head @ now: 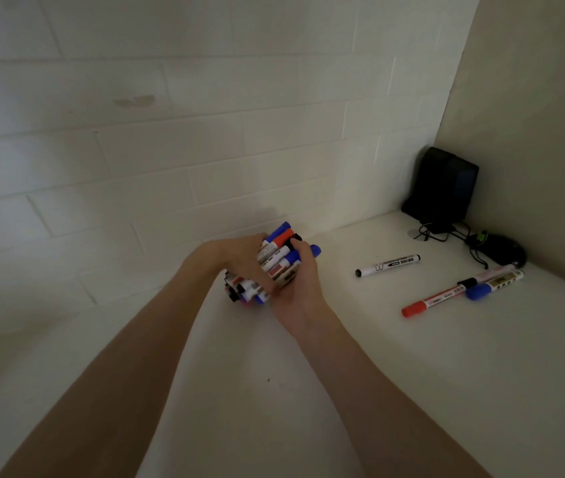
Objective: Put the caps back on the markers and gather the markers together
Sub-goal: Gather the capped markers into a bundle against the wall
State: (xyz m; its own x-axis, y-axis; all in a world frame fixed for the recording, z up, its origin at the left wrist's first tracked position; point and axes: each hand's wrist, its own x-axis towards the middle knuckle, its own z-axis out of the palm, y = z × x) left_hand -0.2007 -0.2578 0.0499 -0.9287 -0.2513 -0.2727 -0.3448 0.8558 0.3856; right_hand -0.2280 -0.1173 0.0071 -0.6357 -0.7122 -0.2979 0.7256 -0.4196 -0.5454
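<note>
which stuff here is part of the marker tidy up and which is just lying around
Part of the job:
- bundle of markers, gripped by left hand and right hand
- lone black-capped marker on the table
- red-capped marker and blue-capped marker in a small loose pile

Just lying about:
- black device in the corner
- mouse
- cables

The black-capped marker bears a large "W" (its smaller print unreadable).

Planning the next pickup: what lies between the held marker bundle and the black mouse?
A lone black-capped marker lies on the table between bundle and mouse, per the head view.
</note>
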